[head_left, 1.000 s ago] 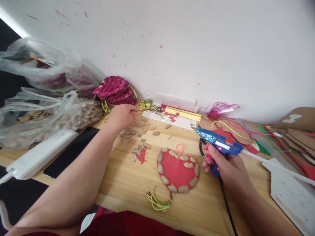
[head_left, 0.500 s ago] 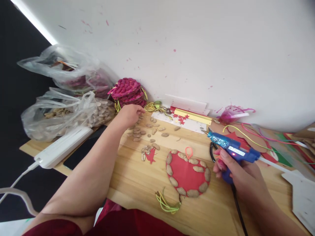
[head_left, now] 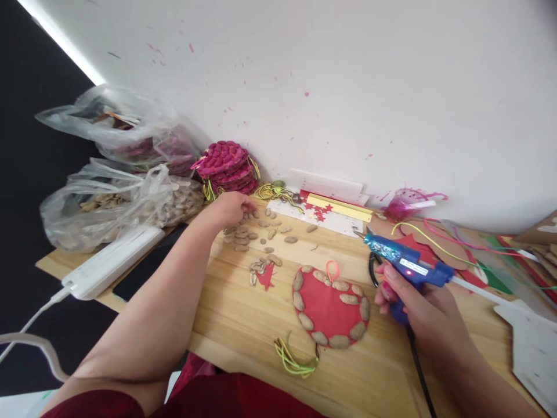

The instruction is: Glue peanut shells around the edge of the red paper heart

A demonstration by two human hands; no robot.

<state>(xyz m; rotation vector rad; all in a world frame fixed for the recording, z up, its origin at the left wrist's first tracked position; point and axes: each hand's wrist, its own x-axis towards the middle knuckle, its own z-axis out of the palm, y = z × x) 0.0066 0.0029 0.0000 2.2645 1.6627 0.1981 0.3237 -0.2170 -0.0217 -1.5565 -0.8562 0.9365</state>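
Note:
My right hand [head_left: 418,302] is wrapped round a blue hot glue gun [head_left: 394,255], with its nozzle pointing left and a red light lit. A glue stick [head_left: 481,288] sticks out of its back. Left of it lies a rounded red paper shape [head_left: 328,310], edged with unshelled peanuts. It has an orange loop [head_left: 332,270] at the top and a yellow-green tassel [head_left: 293,357] below. My left hand [head_left: 235,208] is at the far edge of the loose peanuts [head_left: 242,235], its fingers curled and partly hidden; what they hold cannot be made out.
At left stand plastic bags [head_left: 108,200], one with peanuts, and a white power strip [head_left: 113,261]. Magenta peanut-covered discs [head_left: 226,165] are stacked by the wall. Red stars [head_left: 321,212] lie on white paper; shell pieces [head_left: 256,268] lie nearer. A black cord [head_left: 420,366] trails from the glue gun.
The camera view has shifted slightly. My left hand stays over the far peanuts, its fingers a little lower and more curled. The right hand still holds the glue gun in much the same place.

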